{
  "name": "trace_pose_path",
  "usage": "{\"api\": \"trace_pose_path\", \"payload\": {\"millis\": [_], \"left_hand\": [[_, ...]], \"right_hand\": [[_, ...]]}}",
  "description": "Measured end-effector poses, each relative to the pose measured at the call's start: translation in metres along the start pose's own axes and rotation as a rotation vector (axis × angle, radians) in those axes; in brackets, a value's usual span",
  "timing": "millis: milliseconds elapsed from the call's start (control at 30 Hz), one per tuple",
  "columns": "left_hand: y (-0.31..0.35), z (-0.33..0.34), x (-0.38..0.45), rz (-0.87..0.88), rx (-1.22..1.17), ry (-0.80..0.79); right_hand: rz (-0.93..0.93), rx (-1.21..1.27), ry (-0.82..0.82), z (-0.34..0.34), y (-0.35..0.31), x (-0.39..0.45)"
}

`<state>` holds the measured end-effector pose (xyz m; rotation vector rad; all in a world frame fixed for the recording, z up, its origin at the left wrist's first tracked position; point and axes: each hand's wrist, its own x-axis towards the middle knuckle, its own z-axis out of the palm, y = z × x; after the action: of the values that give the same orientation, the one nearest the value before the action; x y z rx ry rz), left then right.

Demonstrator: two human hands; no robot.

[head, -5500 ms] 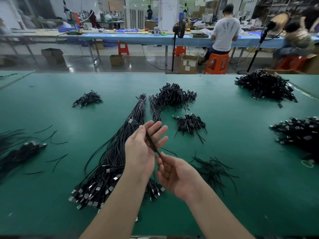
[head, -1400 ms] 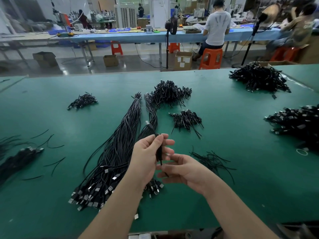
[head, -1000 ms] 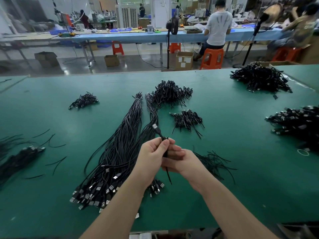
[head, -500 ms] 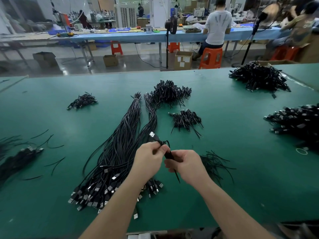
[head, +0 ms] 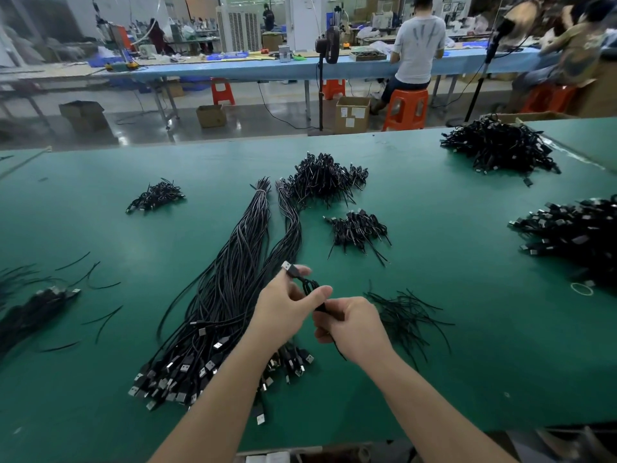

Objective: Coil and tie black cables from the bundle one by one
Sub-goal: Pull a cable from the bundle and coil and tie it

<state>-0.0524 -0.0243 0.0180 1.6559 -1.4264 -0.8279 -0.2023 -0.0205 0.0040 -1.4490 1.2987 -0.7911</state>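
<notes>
- No text, brand or number is legible anywhere.
- The cardboard box (head: pixel 352 114) on the floor beyond the green table (head: pixel 450 295) bears white labels, but their print is too small to read.

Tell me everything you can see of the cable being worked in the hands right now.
The cable in hand is thin, black and looks rubber-coated, folded into a small tight coil. A silver-tipped USB plug sticks up and left from it. The left hand pinches it between thumb and fingers just below the plug; the right hand grips its lower end, where a thin black strand hangs down. It is held above the green table, near the long uncoiled bundle. Whether it is tied cannot be seen.
</notes>
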Motion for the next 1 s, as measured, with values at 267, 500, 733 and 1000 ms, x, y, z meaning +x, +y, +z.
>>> {"api": "trace_pose_path", "payload": {"millis": [267, 500, 733, 1000], "left_hand": [[-0.011, -0.006, 0.011, 0.039, 0.043, -0.045], [-0.021, 0.004, 0.020, 0.024, 0.167, -0.098], [-0.031, 0.014, 0.023, -0.272, -0.204, -0.140], [-0.005, 0.040, 0.019, 0.442, 0.310, 0.340]], "right_hand": [[-0.097, -0.278, -0.143, 0.004, 0.005, 0.003], [-0.031, -0.220, -0.124, 0.019, 0.020, 0.005], [0.019, -0.117, 0.015, 0.037, 0.049, 0.020], [-0.094, -0.309, 0.187, 0.044, 0.084, 0.035]]}}
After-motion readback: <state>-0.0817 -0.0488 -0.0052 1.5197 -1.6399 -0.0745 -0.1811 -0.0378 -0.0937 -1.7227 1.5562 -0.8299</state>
